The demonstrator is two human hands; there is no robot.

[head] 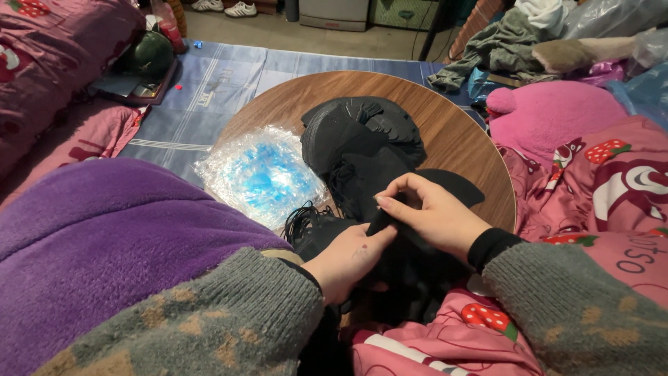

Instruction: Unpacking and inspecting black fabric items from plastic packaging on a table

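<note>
My left hand (pixel 348 261) and my right hand (pixel 431 212) meet over a black fabric piece (pixel 410 271) at the near edge of a round wooden table (pixel 459 139). Both hands pinch the same narrow black strip between thumb and fingers. Behind them lies a pile of black fringed fabric pieces (pixel 362 139) in the middle of the table. Loose black threads (pixel 303 219) trail by my left wrist. Both forearms wear grey knitted sleeves.
A crinkled clear plastic bag with blue inside (pixel 261 170) lies on the table's left part. A purple fleece blanket (pixel 104 237) covers the near left. Pink strawberry-print bedding (pixel 598 181) lies at the right, a blue striped mat (pixel 223 83) beyond the table, heaped clothes (pixel 515 42) at the far right.
</note>
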